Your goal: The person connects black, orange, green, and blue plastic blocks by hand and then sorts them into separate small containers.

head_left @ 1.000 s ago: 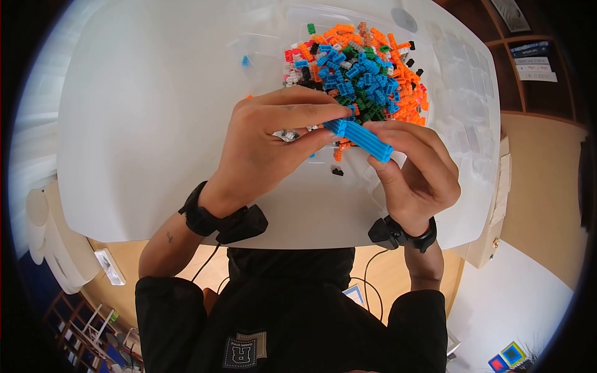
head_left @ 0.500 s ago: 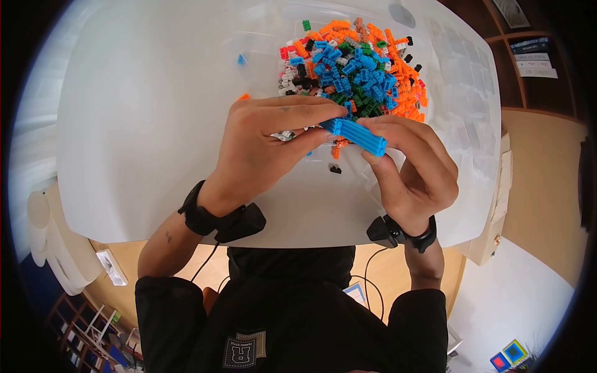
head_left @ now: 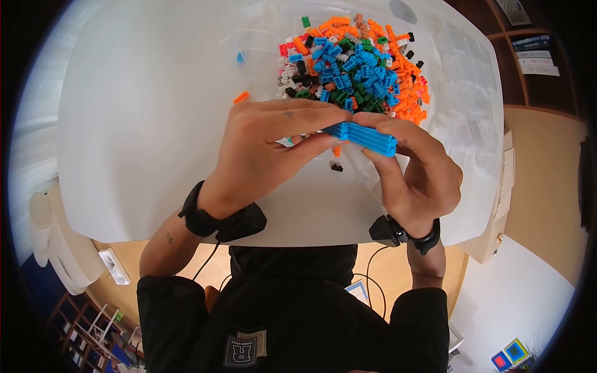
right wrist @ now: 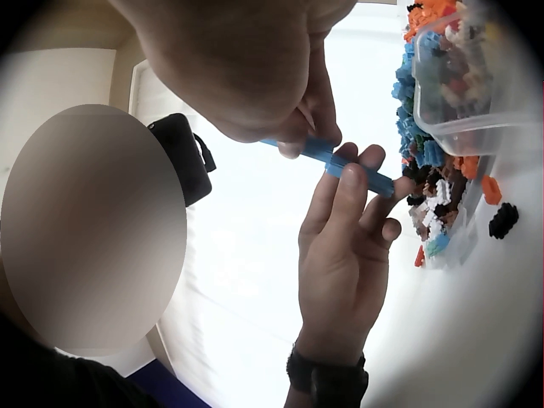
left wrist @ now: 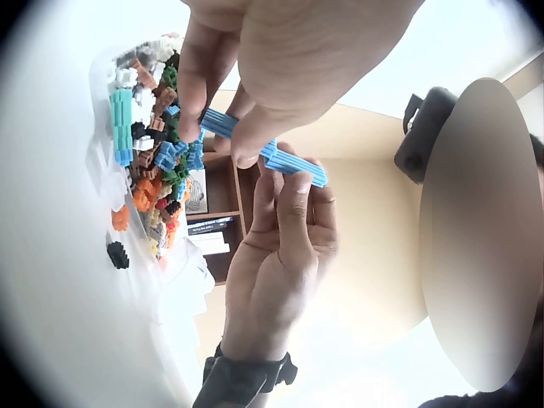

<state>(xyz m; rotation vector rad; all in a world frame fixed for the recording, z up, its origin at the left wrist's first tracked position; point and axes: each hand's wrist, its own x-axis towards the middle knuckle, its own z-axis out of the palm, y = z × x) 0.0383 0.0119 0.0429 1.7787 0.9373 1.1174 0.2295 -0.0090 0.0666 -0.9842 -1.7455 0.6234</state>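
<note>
Both hands meet in front of the brick pile, each pinching a blue stack of small building bricks. Thumb and fingers of the left hand grip the left stack, which they partly cover. The right hand holds the right stack by its long sides, thumb below and fingers above. End to end and slightly offset, the two ribbed stacks adjoin between the fingertips. In the left wrist view the left stack and right stack run in one slanting line, up off the table.
A heap of mixed bricks lies behind the hands, blue on top, orange to the right. Loose on the white table are an orange brick and a black brick. Clear compartment trays stand at right. A teal stack lies by the heap.
The right hand has turned the right blue stack closer to level, and its fingertips have moved nearer the left hand's. The left hand keeps its grip, almost still.
</note>
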